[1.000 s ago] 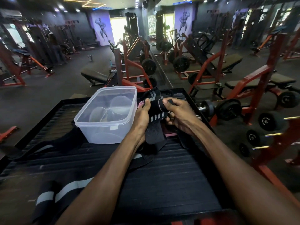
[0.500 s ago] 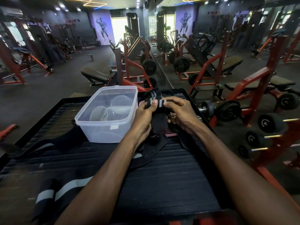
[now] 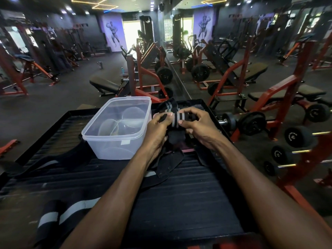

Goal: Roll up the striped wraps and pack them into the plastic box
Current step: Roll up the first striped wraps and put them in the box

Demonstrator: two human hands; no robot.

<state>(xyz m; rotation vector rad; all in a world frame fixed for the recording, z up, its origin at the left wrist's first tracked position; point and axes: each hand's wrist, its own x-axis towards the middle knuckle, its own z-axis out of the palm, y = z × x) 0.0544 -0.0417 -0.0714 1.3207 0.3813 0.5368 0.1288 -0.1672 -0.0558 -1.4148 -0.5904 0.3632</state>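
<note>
A black wrap with grey stripes (image 3: 177, 120) is held as a tight roll between both hands, just right of the clear plastic box (image 3: 118, 141). My left hand (image 3: 157, 133) grips its left end, and my right hand (image 3: 199, 127) pinches its right side. The wrap's loose black tail hangs down between my hands onto the platform. Another striped wrap (image 3: 168, 106) lies behind my hands. A third striped wrap (image 3: 53, 216) lies unrolled at the near left. The box is open, with nothing but its moulded bottom showing.
Everything rests on a black ribbed platform (image 3: 188, 203) with a raised rim. A dark strap (image 3: 48, 162) lies left of the box. A dumbbell rack (image 3: 296, 139) stands close on the right, with benches and red machines beyond.
The roll has been turned further, so more of the tail is wound up and less hangs below. Both hands stay in place beside the box.
</note>
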